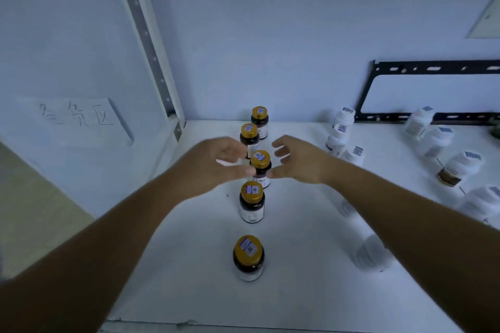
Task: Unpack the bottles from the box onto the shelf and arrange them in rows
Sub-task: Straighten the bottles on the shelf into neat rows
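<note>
Both hands' grips, left and right, open beside middle brown bottle; contents perhaps unseeable.

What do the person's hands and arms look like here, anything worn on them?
Both the left hand and right hand are bare: no gloves, rings or watch visible. The forearms are bare too, with no sleeves or wristbands showing up to the frame edge. No markings can be made out.
</note>
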Demonstrator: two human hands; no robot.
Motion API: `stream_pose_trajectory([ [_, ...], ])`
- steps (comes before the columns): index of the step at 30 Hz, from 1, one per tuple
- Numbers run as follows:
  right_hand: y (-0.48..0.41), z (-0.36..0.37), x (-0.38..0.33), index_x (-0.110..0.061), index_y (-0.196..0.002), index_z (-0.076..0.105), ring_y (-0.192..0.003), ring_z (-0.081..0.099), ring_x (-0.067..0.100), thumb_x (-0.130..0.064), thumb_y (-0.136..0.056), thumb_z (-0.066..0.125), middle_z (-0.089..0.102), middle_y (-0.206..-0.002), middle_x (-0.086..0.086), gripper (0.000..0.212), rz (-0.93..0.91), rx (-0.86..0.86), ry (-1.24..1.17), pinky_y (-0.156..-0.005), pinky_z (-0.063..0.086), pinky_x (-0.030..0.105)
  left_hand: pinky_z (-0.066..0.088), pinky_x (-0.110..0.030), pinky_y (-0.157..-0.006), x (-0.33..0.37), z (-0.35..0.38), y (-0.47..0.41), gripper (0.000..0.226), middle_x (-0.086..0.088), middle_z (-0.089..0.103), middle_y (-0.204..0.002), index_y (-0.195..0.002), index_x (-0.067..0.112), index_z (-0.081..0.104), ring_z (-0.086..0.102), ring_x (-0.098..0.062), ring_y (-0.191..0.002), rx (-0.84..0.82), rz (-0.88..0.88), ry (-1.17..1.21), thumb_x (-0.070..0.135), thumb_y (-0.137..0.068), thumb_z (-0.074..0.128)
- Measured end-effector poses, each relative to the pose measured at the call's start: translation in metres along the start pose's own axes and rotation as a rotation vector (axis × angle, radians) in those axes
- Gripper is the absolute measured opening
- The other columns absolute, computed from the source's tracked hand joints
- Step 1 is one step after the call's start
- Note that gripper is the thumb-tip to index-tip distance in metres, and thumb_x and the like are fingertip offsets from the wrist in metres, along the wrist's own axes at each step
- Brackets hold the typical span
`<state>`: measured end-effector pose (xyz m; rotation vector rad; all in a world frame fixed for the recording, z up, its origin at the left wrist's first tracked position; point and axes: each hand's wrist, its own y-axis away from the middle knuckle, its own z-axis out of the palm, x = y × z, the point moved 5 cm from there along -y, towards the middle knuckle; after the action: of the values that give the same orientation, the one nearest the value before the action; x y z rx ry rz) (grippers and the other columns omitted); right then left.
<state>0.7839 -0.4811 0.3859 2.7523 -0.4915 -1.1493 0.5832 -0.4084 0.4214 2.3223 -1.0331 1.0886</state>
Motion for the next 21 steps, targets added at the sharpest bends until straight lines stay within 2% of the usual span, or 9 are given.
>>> stream_pose_trajectory([
  [4, 0.005, 0.038, 0.004, -0.021, -0.128, 0.052, -0.107, 0.06, 0.014, -0.039, -0.071, 0.083, 0.059, -0.119, -0.006, 0.067, 0.017, 0.108, -0.105, -0.091, 0.052, 0.033, 0.049, -0.022, -0.085, -0.034, 0.036, 0.009, 0.065, 0.031, 0.061, -0.119, -0.12, 0.045, 0.059, 0.058, 0.01, -0.109, -0.089, -0.02, 0.143, 0.063, -0.061, 0.081],
  [7, 0.005, 0.051, 0.004, -0.023, -0.123, 0.053, -0.099, 0.061, 0.014, -0.037, -0.078, 0.076, 0.062, -0.114, -0.005, 0.053, 0.038, 0.215, -0.046, -0.087, 0.052, 0.033, 0.049, -0.025, -0.086, -0.046, 0.057, 0.014, 0.06, 0.029, 0.064, -0.115, -0.121, 0.047, 0.058, 0.059, 0.008, -0.107, -0.137, -0.007, 0.163, 0.053, -0.066, 0.082],
  [10, 0.003, 0.052, 0.005, -0.025, -0.122, 0.053, -0.097, 0.061, 0.015, -0.037, -0.081, 0.074, 0.064, -0.114, -0.005, 0.048, 0.081, 0.278, -0.03, -0.085, 0.051, 0.031, 0.054, -0.035, -0.093, -0.055, 0.066, 0.016, 0.053, 0.024, 0.067, -0.113, -0.122, 0.044, 0.059, 0.063, -0.001, -0.107, -0.125, 0.004, 0.165, 0.043, -0.074, 0.08],
  [12, 0.0, 0.052, 0.003, -0.025, -0.122, 0.054, -0.097, 0.061, 0.015, -0.037, -0.082, 0.073, 0.064, -0.115, -0.005, 0.046, 0.076, 0.271, -0.023, -0.085, 0.051, 0.03, 0.054, -0.034, -0.094, -0.056, 0.065, 0.015, 0.053, 0.024, 0.067, -0.113, -0.123, 0.044, 0.06, 0.063, -0.001, -0.107, -0.111, 0.004, 0.183, 0.043, -0.074, 0.08],
  [16, -0.004, 0.054, -0.003, -0.024, -0.123, 0.054, -0.098, 0.062, 0.015, -0.035, -0.084, 0.07, 0.064, -0.117, -0.004, 0.044, 0.061, 0.241, 0.018, -0.084, 0.051, 0.029, 0.049, -0.018, -0.084, -0.056, 0.065, 0.012, 0.054, 0.03, 0.065, -0.112, -0.123, 0.047, 0.057, 0.06, 0.009, -0.103, -0.121, 0.025, 0.161, 0.044, -0.074, 0.08],
  [18, -0.007, 0.056, -0.004, -0.024, -0.124, 0.053, -0.1, 0.062, 0.015, -0.034, -0.084, 0.07, 0.064, -0.119, -0.003, 0.045, 0.053, 0.221, 0.03, -0.083, 0.05, 0.027, 0.051, -0.02, -0.087, -0.057, 0.065, 0.014, 0.057, 0.029, 0.064, -0.113, -0.126, 0.045, 0.057, 0.059, 0.011, -0.103, -0.133, 0.013, 0.16, 0.044, -0.074, 0.081],
  [21, -0.012, 0.05, -0.004, -0.017, -0.139, 0.044, -0.111, 0.061, 0.02, -0.032, -0.081, 0.075, 0.059, -0.13, 0.002, 0.068, 0.081, 0.066, 0.089, -0.085, 0.05, 0.029, 0.049, -0.018, -0.083, -0.053, 0.052, 0.015, 0.059, 0.03, 0.064, -0.111, -0.122, 0.046, 0.06, 0.058, 0.014, -0.102, -0.077, -0.013, 0.161, 0.062, -0.067, 0.077],
])
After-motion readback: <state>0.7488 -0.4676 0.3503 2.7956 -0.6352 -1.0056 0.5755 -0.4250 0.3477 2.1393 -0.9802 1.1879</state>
